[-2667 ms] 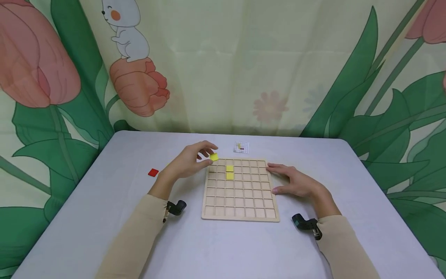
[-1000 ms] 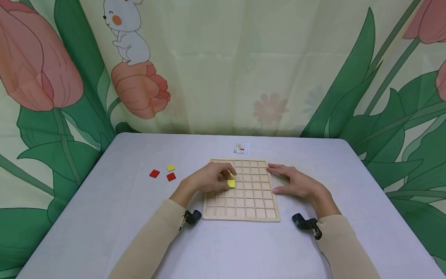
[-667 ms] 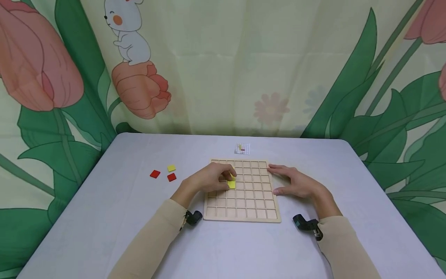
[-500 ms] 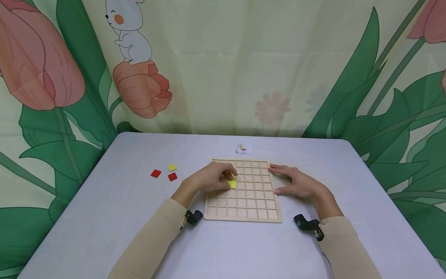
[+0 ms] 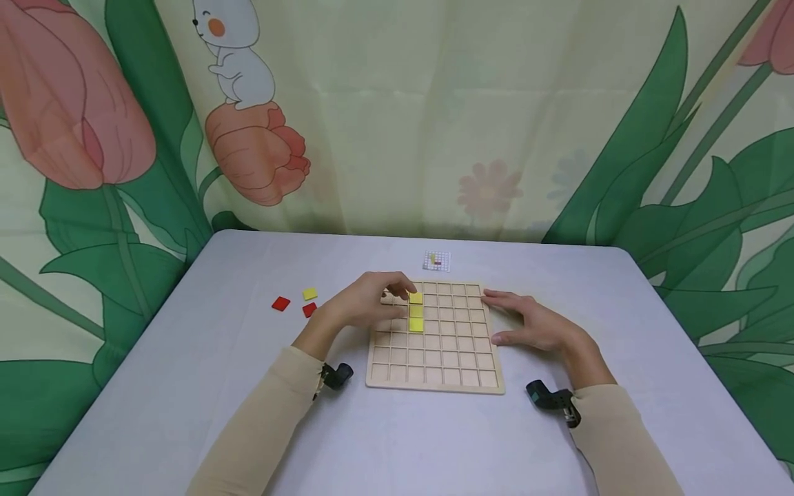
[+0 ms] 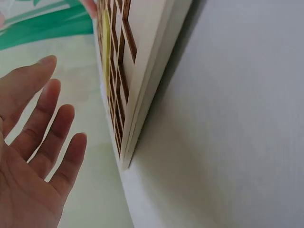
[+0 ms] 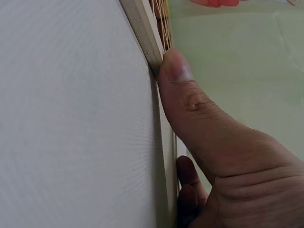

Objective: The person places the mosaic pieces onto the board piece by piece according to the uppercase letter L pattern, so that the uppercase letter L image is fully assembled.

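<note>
A square wooden grid board (image 5: 433, 358) lies flat on the table. Three yellow tiles (image 5: 416, 311) sit in one column of its cells, one behind another. My left hand (image 5: 371, 300) hovers over the board's left side, just left of those tiles. In the left wrist view its fingers are spread, loosely bent and hold nothing. My right hand (image 5: 533, 322) rests against the board's right edge; the thumb (image 7: 176, 71) presses the rim in the right wrist view, and the other fingers are partly hidden behind it.
Left of the board lie one loose yellow tile (image 5: 309, 294) and two red tiles, one far left (image 5: 280, 304) and one beside my left wrist (image 5: 309, 310). A small printed pattern card (image 5: 437, 261) lies behind the board. A curtain with printed tulips hangs behind the table.
My left hand has set a third yellow tile into the column, let go of it, and lifted away back and to the left. My right hand keeps its place at the board's edge.
</note>
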Tool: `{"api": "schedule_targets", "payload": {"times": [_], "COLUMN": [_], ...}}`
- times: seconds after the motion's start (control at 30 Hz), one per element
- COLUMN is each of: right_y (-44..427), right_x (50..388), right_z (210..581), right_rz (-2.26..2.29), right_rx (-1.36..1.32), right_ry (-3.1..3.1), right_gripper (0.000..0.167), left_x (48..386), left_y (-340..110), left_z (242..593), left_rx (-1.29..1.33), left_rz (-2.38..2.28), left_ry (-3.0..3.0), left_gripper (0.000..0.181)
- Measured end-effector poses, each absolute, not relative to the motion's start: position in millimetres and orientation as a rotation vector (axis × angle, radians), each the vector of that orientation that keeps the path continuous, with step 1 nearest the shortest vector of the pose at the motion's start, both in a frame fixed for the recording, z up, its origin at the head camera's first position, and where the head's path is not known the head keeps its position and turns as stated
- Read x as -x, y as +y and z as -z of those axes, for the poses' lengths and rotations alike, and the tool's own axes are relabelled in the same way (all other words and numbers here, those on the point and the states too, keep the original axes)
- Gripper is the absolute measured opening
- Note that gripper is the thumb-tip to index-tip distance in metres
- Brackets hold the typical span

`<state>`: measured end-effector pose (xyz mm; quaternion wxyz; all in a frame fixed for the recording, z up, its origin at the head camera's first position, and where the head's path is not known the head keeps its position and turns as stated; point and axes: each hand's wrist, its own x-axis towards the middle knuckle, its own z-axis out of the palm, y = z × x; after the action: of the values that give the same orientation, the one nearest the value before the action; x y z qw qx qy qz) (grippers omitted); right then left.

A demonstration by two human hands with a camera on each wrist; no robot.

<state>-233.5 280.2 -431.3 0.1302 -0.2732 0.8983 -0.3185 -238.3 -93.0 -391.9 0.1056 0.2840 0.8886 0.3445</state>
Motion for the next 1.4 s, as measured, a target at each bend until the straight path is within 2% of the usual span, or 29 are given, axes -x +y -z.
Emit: {"api": "schedule_targets", "payload": {"times": [0.7, 1.17, 1.4], "right_y": [279.0, 280.6, 280.5], "right_x": [232.5, 233.0, 232.1], "right_z": [429.7, 430.1, 430.1], "right_rz": [0.933, 0.92, 0.925], "right_rx": [0.811, 0.79, 0.758], "right_ry": [2.606, 2.622, 2.615], "right_gripper": [0.083, 0.083, 0.083], "left_x": [241.1, 244.0, 240.8], "left_y": [-135.2, -175.0, -195.3], "left_z": [393.8, 395.5, 389.8], "left_rx": [-0.784, -0.762, -0.646], "left_rz": [-1.043, -1.077, -1.052], "left_ry": [2.747, 2.81, 2.84], "left_gripper": [0.043, 0.04, 0.039]}}
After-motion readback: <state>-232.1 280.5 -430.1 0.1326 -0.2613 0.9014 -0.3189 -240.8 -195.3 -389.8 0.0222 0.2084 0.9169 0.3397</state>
